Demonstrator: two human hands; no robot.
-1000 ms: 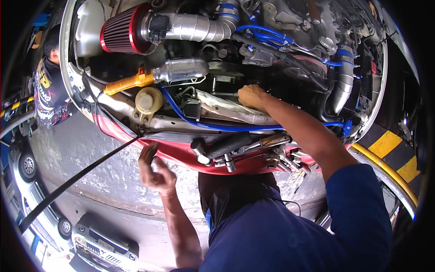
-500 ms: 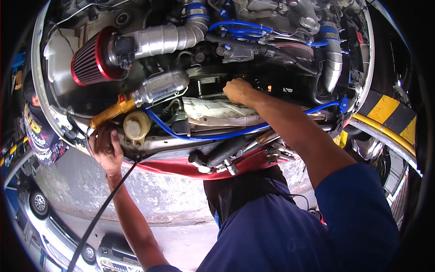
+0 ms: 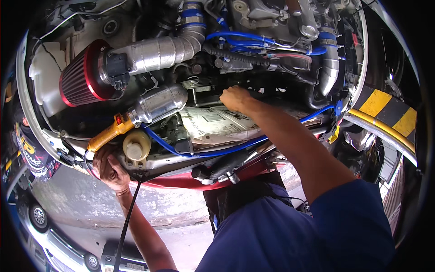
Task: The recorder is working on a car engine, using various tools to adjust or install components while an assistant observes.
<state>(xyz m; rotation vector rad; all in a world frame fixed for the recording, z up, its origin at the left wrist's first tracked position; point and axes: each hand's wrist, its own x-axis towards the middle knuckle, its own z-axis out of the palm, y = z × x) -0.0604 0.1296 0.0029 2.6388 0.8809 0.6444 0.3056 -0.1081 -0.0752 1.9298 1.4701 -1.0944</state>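
My right hand [image 3: 235, 98] is closed deep in the front of the engine bay, around the end of a chrome ratchet handle [image 3: 209, 103]. Its other end reaches left, below a ribbed pulley [image 3: 197, 84]; what it fits onto is dark. My left hand [image 3: 111, 171] has its fingers bent over the car's front edge [image 3: 84, 165], just below a yellow-handled work lamp [image 3: 111, 133]. Beside that hand stands a cream reservoir with a round cap [image 3: 134, 149]. A worn printed cardboard sheet [image 3: 215, 123] lies below the ratchet.
A blue hose [image 3: 215, 154] curves along the front. Several tools, including a black-gripped one [image 3: 222, 168], lie on a red cloth [image 3: 170, 182]. A red cone air filter [image 3: 86, 72] and metal pipe [image 3: 158, 50] sit at the left. A black cable [image 3: 126, 222] hangs down. Another person [image 3: 34, 149] is at far left.
The view has shifted slightly, with the left side of the engine bay lower in the picture. My left hand's fingers look more bent; my right hand keeps its hold on the ratchet.
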